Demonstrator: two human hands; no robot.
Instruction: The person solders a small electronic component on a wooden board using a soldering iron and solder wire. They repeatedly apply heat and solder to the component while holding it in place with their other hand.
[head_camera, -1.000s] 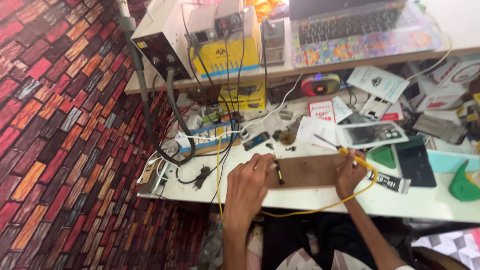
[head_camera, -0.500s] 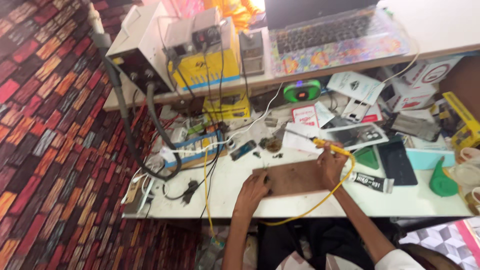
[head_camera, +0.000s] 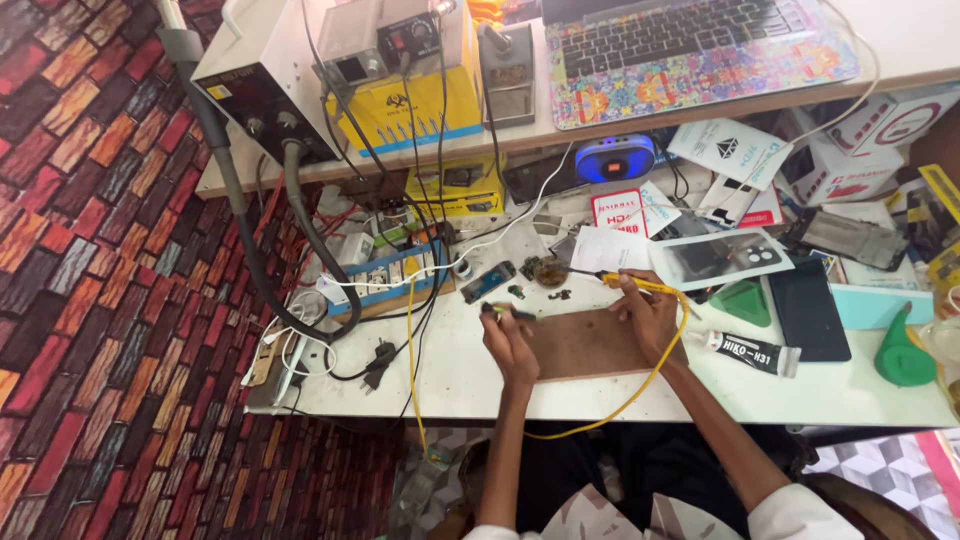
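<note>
My left hand (head_camera: 508, 345) rests at the left end of a brown wooden board (head_camera: 590, 345) on the white table (head_camera: 450, 370) and pinches a small dark tool (head_camera: 507, 313). My right hand (head_camera: 650, 315) lies on the board's right end, gripping a yellow soldering iron (head_camera: 632, 284). The iron's thin tip points left towards a small dark part (head_camera: 548, 270) just beyond the board. A yellow cord (head_camera: 640, 390) loops from the iron down over the table's front edge. A small blue circuit board (head_camera: 487, 282) lies beside that part.
A power strip (head_camera: 395, 275) with tangled cables sits to the left. On the shelf behind stand a hot-air station (head_camera: 262, 85), a yellow-boxed station (head_camera: 410, 85) and a laptop (head_camera: 700, 45). At the right lie a glue tube (head_camera: 755, 352), a black phone (head_camera: 805, 312) and a green bottle (head_camera: 900, 355).
My left hand has moved up to the board's far left corner and now pinches a small tool. My right hand keeps the soldering iron, shifted slightly right. The view has tilted and moved closer.
</note>
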